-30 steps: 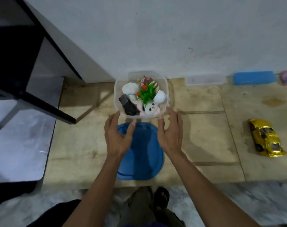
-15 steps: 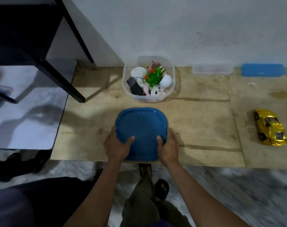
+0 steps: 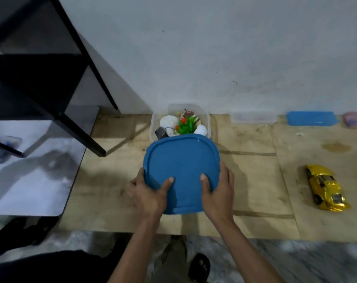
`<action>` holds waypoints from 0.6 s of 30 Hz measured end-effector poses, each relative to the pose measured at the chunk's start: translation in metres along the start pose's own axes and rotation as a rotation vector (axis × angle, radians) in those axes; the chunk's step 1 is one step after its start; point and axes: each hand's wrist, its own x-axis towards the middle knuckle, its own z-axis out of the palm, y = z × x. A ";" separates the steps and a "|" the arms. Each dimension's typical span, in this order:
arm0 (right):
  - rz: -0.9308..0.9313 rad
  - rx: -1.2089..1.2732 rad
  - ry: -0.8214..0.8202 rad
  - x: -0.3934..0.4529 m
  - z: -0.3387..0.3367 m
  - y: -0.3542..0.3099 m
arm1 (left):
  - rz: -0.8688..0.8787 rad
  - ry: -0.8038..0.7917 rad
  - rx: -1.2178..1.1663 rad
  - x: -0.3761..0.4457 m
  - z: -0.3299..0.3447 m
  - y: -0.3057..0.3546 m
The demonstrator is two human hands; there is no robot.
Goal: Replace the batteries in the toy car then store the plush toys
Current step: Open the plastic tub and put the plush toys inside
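Note:
A blue square lid (image 3: 181, 162) is lifted off the floor, gripped at its near corners by my left hand (image 3: 148, 194) and my right hand (image 3: 218, 189), thumbs on top. Its far edge overlaps the front of a clear plastic container (image 3: 207, 119) that stands by the wall. Inside the container lie several plush toys (image 3: 180, 122), among them a white one, a brown one and a green leafy piece. The yellow toy car (image 3: 324, 187) rests on the wooden board at the right, well away from both hands.
A black metal table frame (image 3: 85, 64) stands at the left over a grey mat (image 3: 30, 170). By the wall at the right lie a clear box (image 3: 253, 117), a blue box (image 3: 311, 118) and a pink object (image 3: 355, 119). The wooden board (image 3: 253, 176) ends near my feet.
Both hands left the container, took hold of the blue lid on the board, and have raised it forward so that it now overlaps the container's front.

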 end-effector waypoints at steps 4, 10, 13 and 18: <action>-0.001 -0.014 0.004 0.076 0.018 -0.016 | 0.070 -0.026 -0.013 0.058 0.026 0.052; 0.057 -0.082 -0.046 0.148 0.062 -0.007 | 0.042 -0.050 0.100 0.134 0.060 0.080; 0.099 -0.094 -0.061 0.156 0.080 0.000 | 0.039 -0.071 0.133 0.150 0.071 0.076; 0.127 -0.126 -0.055 0.170 0.098 0.001 | 0.063 -0.095 0.168 0.169 0.082 0.078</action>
